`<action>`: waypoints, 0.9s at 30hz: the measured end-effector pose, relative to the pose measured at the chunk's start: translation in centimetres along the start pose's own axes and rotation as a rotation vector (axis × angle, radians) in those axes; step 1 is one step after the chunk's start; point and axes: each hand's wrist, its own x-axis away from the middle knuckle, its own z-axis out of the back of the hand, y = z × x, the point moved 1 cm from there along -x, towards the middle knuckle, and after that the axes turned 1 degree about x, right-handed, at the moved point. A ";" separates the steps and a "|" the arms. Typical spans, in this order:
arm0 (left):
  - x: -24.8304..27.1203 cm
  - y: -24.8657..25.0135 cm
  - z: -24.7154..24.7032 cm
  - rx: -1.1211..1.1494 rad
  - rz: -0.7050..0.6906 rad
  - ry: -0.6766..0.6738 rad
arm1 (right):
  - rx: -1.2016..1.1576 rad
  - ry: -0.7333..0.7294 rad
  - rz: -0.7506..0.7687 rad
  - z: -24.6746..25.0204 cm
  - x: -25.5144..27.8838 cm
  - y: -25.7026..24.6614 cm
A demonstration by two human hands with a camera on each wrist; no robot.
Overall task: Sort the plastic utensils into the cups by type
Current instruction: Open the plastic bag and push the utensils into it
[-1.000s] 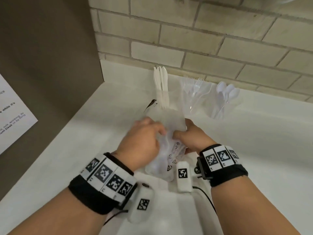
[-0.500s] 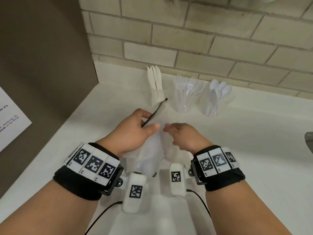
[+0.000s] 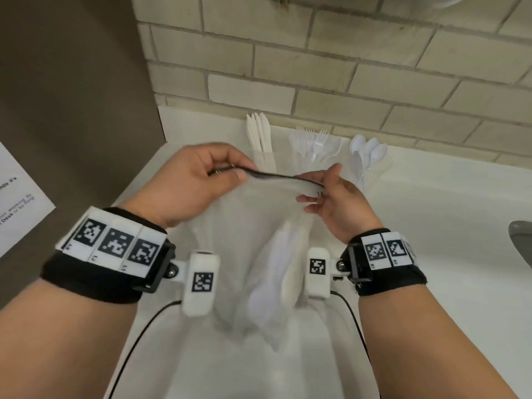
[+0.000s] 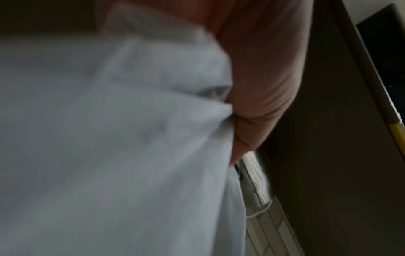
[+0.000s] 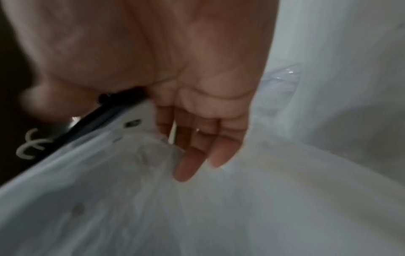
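both hands hold a clear plastic bag up over the white worktop, its black zip strip stretched between them. the left hand pinches one end of the strip between thumb and curled fingers; the right hand pinches the other end, its remaining fingers loosely extended. white utensils lie inside the hanging bag. behind, by the brick wall, three clear cups stand in a row: knives, then forks, then spoons.
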 end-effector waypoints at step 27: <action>-2.3 6.2 -4.1 -0.485 -0.258 0.317 | 0.095 0.414 0.451 1.6 3.0 -9.0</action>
